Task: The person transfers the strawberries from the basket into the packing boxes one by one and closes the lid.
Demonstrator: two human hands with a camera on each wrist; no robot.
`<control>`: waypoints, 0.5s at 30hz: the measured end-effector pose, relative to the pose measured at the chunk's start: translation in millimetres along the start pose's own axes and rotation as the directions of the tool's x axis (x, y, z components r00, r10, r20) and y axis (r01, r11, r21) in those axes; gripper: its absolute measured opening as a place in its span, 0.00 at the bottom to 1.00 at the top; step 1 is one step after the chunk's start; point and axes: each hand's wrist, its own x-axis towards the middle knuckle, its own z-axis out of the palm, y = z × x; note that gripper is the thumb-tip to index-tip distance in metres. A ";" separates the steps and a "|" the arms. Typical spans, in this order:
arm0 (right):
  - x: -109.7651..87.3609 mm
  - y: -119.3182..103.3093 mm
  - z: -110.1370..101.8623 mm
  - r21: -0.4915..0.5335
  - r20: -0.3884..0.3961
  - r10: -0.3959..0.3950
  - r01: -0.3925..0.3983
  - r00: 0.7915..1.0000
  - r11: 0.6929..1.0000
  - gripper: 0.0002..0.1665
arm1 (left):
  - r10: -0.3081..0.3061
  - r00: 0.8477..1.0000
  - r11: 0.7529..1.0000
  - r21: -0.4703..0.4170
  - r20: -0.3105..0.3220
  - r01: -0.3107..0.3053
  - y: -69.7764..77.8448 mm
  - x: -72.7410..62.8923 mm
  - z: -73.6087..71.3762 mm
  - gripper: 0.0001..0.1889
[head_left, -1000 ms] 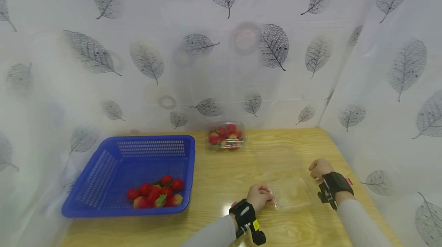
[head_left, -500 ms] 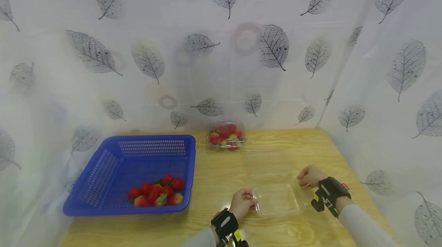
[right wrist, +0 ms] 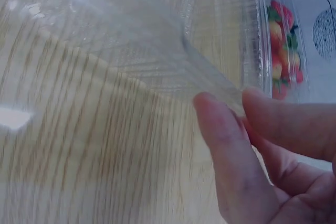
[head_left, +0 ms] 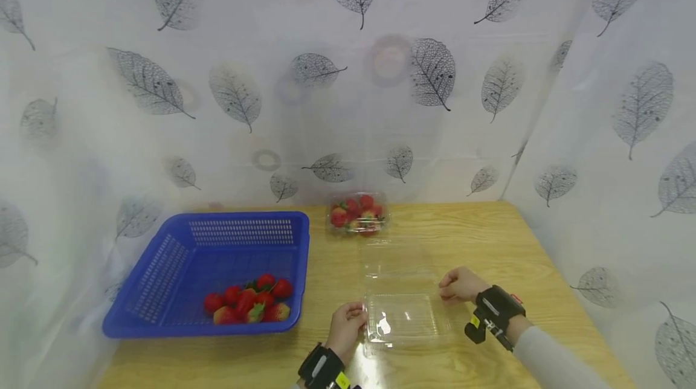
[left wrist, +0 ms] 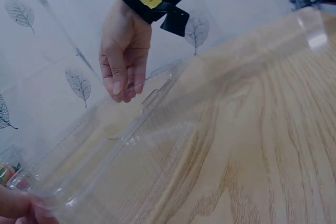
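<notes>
Clear box (head_left: pixel 402 318) is between your left hand (head_left: pixel 345 330) and right hand (head_left: pixel 462 285), each pinching a side edge (whether it touches the table (head_left: pixel 467 226) is hard to tell). Pinch lightly and evenly, as thin plastic would likely flex.
</notes>
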 end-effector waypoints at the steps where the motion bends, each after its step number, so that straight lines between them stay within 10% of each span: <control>1: 2.0 -0.7 3.9 0.012 0.006 -0.009 0.009 1.000 1.000 0.05 | 0.009 1.000 1.000 0.014 -0.017 -0.009 1.0 -0.6 -4.1 0.15; 15: 20.5 -16.6 48.1 0.110 0.020 -0.071 0.068 0.997 0.992 0.08 | 0.006 0.978 1.000 -0.017 -0.209 -0.010 7.8 -5.7 -43.5 0.17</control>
